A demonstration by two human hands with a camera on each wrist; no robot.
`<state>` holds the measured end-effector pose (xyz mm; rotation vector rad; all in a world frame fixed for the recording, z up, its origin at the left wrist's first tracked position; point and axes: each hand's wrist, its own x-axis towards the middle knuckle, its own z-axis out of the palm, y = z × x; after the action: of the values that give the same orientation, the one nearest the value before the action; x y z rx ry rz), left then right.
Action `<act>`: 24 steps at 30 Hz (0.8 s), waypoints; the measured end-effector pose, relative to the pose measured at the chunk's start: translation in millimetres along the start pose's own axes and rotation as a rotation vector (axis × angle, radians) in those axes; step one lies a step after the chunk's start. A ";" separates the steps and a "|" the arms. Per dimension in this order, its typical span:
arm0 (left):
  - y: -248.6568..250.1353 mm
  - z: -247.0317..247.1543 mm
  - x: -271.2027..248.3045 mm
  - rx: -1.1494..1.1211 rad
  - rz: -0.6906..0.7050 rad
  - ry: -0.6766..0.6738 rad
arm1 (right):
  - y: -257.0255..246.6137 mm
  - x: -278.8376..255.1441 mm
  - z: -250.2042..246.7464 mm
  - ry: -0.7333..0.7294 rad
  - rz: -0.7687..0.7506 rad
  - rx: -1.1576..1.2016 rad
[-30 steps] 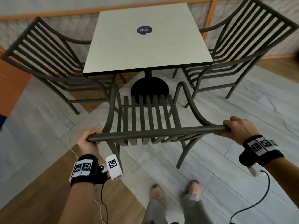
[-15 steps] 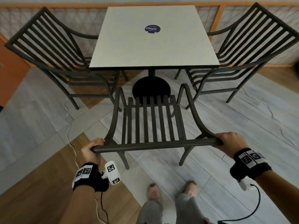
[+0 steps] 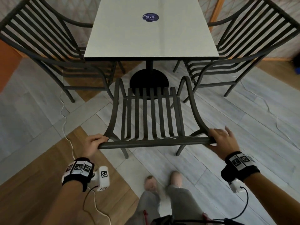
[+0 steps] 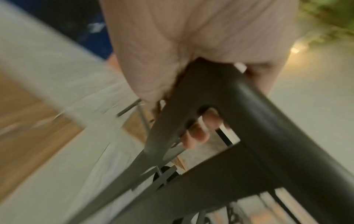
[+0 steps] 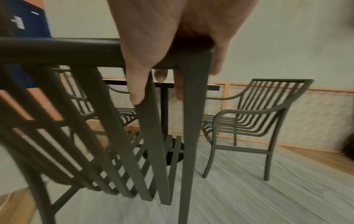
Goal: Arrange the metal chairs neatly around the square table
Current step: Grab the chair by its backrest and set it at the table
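— Left hand [image 3: 93, 143]?
— Curled round the left end of the near chair [image 3: 151, 117] top rail.
— Right hand [image 3: 221, 140]?
— Resting on the right corner, fingers [image 5: 137, 89] loose, mostly straight, draped over.
— Chair?
— Beyond the fingertips, facing the square table [image 3: 151, 34], seat just short of its edge.

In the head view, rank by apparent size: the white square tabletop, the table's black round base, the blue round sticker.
1. White square tabletop, largest.
2. Black round base; the near dark metal chair hides part of it.
3. Blue round sticker, smallest.
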<state>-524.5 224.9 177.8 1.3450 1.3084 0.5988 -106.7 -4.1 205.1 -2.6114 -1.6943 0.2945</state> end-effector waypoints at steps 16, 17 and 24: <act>48.4 68.6 -7.6 1.422 0.214 -0.312 | -68.9 30.4 3.5 -0.171 -0.015 -0.132; 50.7 68.5 -2.8 1.421 0.213 -0.314 | -68.5 35.5 1.6 -0.174 -0.018 -0.140; 73.5 77.0 45.9 1.399 0.177 -0.275 | -64.3 87.5 -11.5 -0.185 -0.024 -0.160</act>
<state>-417.5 256.3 209.8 2.5397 1.3685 -0.5642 -128.3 102.8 210.7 -2.7512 -1.8776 0.4304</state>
